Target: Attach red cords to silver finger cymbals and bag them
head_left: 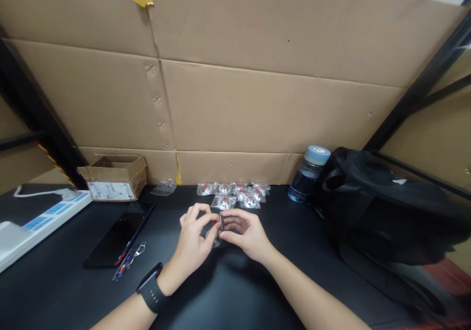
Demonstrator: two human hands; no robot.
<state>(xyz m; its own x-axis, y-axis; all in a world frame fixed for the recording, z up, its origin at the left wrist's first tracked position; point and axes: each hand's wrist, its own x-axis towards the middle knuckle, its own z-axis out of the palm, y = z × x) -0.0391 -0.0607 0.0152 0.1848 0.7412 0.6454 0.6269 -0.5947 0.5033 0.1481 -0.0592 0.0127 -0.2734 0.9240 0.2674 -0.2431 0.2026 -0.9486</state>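
Observation:
My left hand [196, 236], with a black watch on the wrist, and my right hand [246, 233] meet over the middle of the table. Between their pinched fingertips is a small shiny round piece [216, 241] with a red spot, largely hidden by the fingers. The left thumb and index finger close on it from one side. From the other, the right thumb and fingers grip its thin edge. Just beyond the hands lie several clear plastic packets [224, 202], each holding a round silver piece with a red mark.
A cardboard box [117, 178], a clear plastic bag [164, 187], a black phone [119, 236], a strap with a metal clasp [128, 261] and a power strip [47, 222] are on the left. A water bottle [307, 175] and black backpack [386, 207] stand right. Cardboard [235, 109] walls the back.

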